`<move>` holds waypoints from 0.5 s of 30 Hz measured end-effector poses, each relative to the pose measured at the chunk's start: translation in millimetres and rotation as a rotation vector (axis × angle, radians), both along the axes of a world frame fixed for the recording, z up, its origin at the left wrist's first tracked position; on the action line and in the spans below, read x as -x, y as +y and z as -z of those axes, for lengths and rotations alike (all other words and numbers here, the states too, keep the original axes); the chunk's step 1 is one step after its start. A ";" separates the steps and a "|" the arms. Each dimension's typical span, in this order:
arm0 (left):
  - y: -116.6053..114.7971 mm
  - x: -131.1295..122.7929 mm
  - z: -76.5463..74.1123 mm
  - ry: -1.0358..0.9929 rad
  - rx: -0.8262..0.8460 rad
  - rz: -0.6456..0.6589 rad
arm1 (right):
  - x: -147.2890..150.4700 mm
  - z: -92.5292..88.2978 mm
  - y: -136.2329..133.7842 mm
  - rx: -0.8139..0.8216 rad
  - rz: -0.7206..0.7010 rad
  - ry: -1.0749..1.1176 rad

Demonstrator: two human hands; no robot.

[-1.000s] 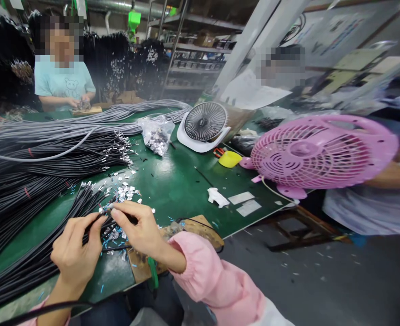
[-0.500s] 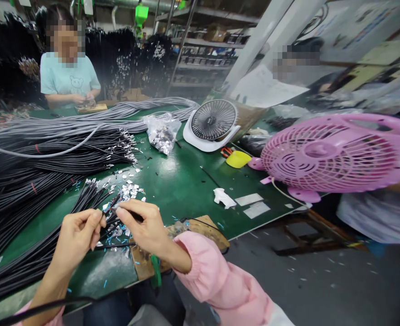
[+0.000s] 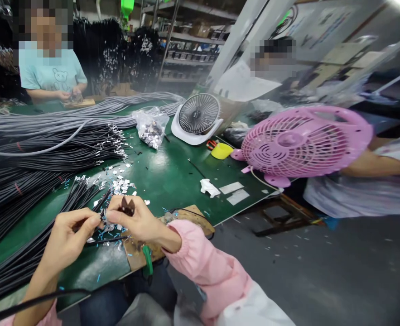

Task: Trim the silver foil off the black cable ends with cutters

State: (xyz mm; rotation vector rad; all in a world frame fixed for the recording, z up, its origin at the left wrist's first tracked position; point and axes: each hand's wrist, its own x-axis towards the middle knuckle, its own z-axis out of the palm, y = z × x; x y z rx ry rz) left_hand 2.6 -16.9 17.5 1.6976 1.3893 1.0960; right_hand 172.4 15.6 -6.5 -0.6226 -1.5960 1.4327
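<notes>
A thin black cable (image 3: 96,209) is pinched between thumb and forefinger of the left hand (image 3: 67,240), its tip held just beside the right hand (image 3: 135,222). A small dark tool (image 3: 127,206) is gripped in the right hand's closed fingers, its 2 prongs pointing to 12 o'clock. Loose metal terminals (image 3: 118,185) are scattered on the green table (image 3: 166,176) at 12 o'clock from the hands. Bundled black cables (image 3: 33,158) are piled toward 10 o'clock. A pink fan (image 3: 301,145) is seen at 2 o'clock.
</notes>
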 end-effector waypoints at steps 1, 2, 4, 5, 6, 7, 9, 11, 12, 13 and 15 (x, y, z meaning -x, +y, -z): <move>1.3 0.3 0.1 -0.020 0.014 0.002 | 2.6 1.0 0.3 0.136 -0.073 0.052; 2.3 0.2 0.4 -0.041 0.019 -0.006 | 5.2 1.9 0.4 0.247 -0.129 0.088; 3.5 -1.4 1.6 -0.073 0.014 -0.042 | 9.1 2.7 0.2 0.291 -0.117 0.087; 3.7 -2.8 2.5 -0.085 0.008 -0.062 | 10.0 2.5 -0.4 0.202 -0.036 0.045; 3.6 -4.5 3.5 -0.094 0.003 -0.081 | 10.3 2.1 -1.2 0.054 0.077 -0.018; 3.3 -6.1 4.5 -0.101 0.000 -0.098 | 10.2 1.6 -2.1 -0.122 0.203 -0.090; 2.5 -8.8 6.2 -0.111 0.004 -0.123 | 9.5 1.1 -3.8 -0.448 0.401 -0.238; 1.7 -9.6 6.8 -0.116 0.016 -0.134 | 8.6 1.2 -3.7 -0.631 0.482 -0.325; 1.3 -9.3 6.6 -0.117 0.023 -0.135 | 7.9 1.1 -2.7 -0.657 0.501 -0.334; 1.0 -8.5 6.0 -0.117 0.030 -0.135 | 6.8 1.0 -0.9 -0.641 0.520 -0.325; 0.3 -6.5 4.1 -0.114 0.046 -0.130 | 3.0 0.2 3.6 -0.510 0.600 -0.270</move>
